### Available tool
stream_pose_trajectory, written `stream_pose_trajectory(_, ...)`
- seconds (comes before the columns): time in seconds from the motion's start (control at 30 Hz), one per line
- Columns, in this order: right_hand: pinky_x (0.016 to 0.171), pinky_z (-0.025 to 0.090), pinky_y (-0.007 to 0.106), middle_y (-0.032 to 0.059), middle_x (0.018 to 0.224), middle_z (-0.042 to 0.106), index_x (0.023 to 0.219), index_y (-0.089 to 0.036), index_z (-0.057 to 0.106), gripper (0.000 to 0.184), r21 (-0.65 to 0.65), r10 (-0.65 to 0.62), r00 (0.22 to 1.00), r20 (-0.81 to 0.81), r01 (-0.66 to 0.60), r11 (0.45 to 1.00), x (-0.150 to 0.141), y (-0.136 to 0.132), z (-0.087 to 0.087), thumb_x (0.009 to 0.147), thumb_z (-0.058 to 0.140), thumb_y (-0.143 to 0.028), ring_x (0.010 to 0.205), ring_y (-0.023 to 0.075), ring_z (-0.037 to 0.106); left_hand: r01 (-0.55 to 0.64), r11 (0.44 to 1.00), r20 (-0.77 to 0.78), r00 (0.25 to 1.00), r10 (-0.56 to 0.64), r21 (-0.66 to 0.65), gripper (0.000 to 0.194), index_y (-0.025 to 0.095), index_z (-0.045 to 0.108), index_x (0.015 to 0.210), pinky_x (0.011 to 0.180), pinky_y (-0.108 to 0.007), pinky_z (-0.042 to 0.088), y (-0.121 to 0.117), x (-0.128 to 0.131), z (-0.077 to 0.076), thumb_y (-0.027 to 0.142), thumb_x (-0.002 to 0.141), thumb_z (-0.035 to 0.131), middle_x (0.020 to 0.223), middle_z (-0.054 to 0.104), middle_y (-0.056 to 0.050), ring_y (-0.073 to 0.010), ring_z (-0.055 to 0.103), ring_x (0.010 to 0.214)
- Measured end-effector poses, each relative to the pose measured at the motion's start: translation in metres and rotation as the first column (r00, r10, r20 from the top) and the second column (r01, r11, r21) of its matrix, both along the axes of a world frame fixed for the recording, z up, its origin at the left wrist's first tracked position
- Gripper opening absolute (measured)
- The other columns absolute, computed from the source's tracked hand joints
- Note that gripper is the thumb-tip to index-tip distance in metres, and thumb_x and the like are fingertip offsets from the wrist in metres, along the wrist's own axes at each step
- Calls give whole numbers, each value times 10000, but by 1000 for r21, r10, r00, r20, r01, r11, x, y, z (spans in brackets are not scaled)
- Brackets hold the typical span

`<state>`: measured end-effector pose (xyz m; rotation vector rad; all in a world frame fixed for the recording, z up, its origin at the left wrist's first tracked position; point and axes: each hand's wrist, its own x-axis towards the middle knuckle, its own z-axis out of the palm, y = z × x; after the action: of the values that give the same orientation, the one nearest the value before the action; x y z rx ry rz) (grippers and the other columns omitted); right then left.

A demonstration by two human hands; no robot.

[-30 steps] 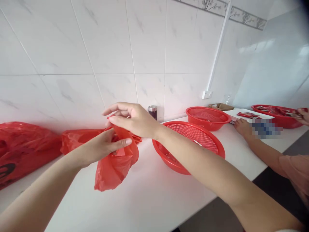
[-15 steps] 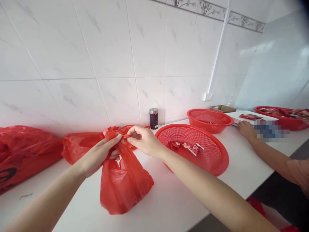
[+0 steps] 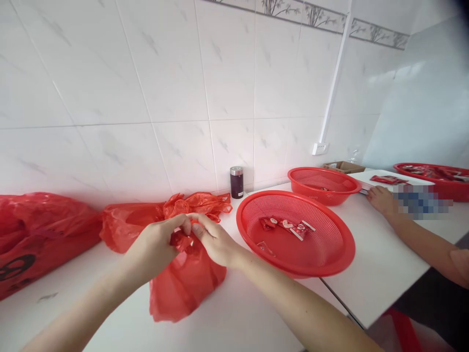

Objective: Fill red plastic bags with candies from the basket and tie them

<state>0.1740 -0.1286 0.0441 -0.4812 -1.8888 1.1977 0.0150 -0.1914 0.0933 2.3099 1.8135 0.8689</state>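
Fingers (image 3: 199, 230) of left hand (image 3: 154, 243) and right hand (image 3: 219, 244), now lower, pinch the red bag (image 3: 185, 289).

Place is looking like workroom: tiled wall (image 3: 164, 73) backing white tabletop (image 3: 238, 318); red baskets (image 3: 296, 249) holding wrapped packets (image 3: 302, 229); red plastic bags (image 3: 186, 288) lying alongside; second person's arm (image 3: 421, 239) resting farther right.

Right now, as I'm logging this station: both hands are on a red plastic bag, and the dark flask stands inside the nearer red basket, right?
No: the head view shows the dark flask on the white table, outside the nearer red basket. The left hand and right hand are on a red plastic bag.
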Motion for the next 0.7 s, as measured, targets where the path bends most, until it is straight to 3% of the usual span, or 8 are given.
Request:
stream_pose_trajectory(0.07, 992, 404, 355, 35, 1157, 599, 1281, -272, 504, 344, -42, 31, 996, -87, -35, 999, -4, -2, -5, 977, 410, -403, 1117, 171, 541, -16, 990, -137, 990, 35, 137, 277, 251, 547, 833, 461, -208, 396, 2, -1, -10, 71, 667, 417, 750, 648, 22, -128, 538, 534)
stream_pose_trajectory(0.17, 973, 424, 335, 30, 1121, 617, 1144, -244, 579, 261, -191, 143, 968, -208, -184, 964, -5, -8, -7, 948, 473, -381, 1091, 167, 563, -3, 958, -151, 987, 48, 287, 289, 268, 539, 959, 499, -208, 443, 2, -5, -19, 137, 747, 393, 987, 659, -8, -139, 619, 667)
stream_pose_trajectory(0.23, 930, 450, 326, 17, 989, 641, 1012, -224, 597, 183, -294, 166, 958, -235, -232, 927, -5, -10, -8, 908, 541, -364, 993, 160, 603, -41, 952, -112, 991, 79, 305, 207, 282, 549, 998, 527, -220, 473, 1, -10, -21, 267, 822, 441, 985, 671, -3, -157, 650, 710)
stream_pose_trajectory(0.3, 885, 466, 307, -1, 910, 635, 922, -217, 574, 167, -314, 150, 963, -222, -216, 924, -6, -11, -9, 863, 607, -370, 928, 151, 616, -35, 962, -101, 993, 64, 269, 223, 310, 580, 1046, 613, -233, 506, -1, -17, -22, 369, 860, 474, 996, 694, 12, -170, 672, 786)
stream_pose_trajectory(0.43, 769, 466, 262, -9, 907, 630, 876, -216, 553, 264, -64, 1, 998, -62, -5, 998, -6, -17, -9, 809, 661, -447, 849, 138, 603, 40, 982, -77, 997, -26, 182, 310, 383, 598, 1177, 778, -219, 504, -10, -29, -29, 423, 895, 474, 1150, 683, 43, -168, 653, 999)
stream_pose_trajectory(0.53, 698, 420, 228, -34, 770, 606, 758, -204, 536, 269, 183, -159, 987, 27, 151, 971, -4, -25, -5, 858, 602, -445, 713, 102, 547, -1, 993, -33, 999, 5, 122, 362, 396, 576, 1240, 730, -214, 503, -17, -38, -34, 455, 908, 444, 1110, 696, 39, -166, 659, 950)
stream_pose_trajectory(0.63, 611, 361, 203, -50, 667, 528, 679, -192, 477, 312, 271, -211, 975, 65, 186, 944, 4, -33, -8, 894, 548, -407, 617, 79, 467, -39, 997, -9, 999, 39, 66, 379, 355, 619, 1201, 764, -232, 507, -20, -66, -41, 489, 890, 450, 1057, 718, 21, -179, 664, 905)
stream_pose_trajectory(0.7, 571, 326, 200, -50, 655, 496, 667, -190, 448, 320, 259, -262, 960, 104, 228, 939, 14, -36, -20, 884, 547, -403, 594, 77, 435, -141, 989, 11, 990, 141, 44, 417, 313, 681, 1092, 752, -245, 525, -21, -97, -47, 566, 843, 464, 1003, 740, 13, -189, 676, 834)
